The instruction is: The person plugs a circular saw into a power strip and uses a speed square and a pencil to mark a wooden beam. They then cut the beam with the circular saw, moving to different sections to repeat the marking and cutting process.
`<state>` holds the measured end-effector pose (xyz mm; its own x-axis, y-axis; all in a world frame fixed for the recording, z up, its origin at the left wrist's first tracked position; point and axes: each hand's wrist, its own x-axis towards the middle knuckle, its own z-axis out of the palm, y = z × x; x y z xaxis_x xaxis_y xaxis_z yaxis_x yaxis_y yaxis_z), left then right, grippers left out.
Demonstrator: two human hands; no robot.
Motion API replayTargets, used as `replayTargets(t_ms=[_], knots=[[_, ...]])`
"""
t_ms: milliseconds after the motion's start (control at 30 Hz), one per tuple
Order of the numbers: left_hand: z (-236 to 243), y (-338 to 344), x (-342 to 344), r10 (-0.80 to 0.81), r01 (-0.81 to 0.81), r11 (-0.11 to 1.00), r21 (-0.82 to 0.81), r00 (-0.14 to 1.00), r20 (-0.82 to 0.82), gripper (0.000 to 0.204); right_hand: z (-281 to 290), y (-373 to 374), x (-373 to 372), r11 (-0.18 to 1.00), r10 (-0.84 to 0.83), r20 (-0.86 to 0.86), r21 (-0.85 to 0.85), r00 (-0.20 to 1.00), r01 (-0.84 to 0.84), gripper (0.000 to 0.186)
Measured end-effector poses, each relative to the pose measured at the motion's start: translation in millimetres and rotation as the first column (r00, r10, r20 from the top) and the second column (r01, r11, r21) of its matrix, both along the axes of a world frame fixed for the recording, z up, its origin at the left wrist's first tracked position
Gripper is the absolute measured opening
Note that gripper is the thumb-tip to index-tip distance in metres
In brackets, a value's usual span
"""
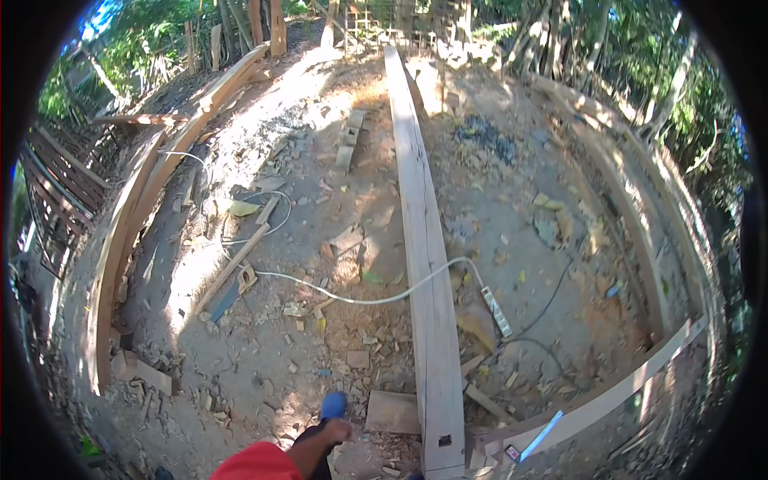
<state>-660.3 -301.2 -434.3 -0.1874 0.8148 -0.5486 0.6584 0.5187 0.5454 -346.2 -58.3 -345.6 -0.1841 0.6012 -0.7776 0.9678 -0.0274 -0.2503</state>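
My left hand shows low in the view, with a red sleeve behind it. Its fingers look curled in, and no object shows in them. Just beyond the hand is a blue shoe on my foot. A long, squared timber beam runs from near me to the far end, right of the hand. Cracks mark its top, and a small square mortise is cut near its close end. Between hand and beam a flat board lies on the ground. My right hand is out of view.
A white cable crosses the beam to a power strip. Left lie a handsaw and a curved beam. At right are more timbers and a plank bearing a light-blue strip. Wood scraps litter the dirt.
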Motion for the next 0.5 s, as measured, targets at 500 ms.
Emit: replayTargets(t_ms=[500], knots=[[218, -391, -199, 0.853, -0.866, 0.499, -0.030, 0.497, -0.157, 0.069, 114, -117, -224, 0.821, -0.532, -0.340, -0.430, 0.776, 0.375, 0.022]])
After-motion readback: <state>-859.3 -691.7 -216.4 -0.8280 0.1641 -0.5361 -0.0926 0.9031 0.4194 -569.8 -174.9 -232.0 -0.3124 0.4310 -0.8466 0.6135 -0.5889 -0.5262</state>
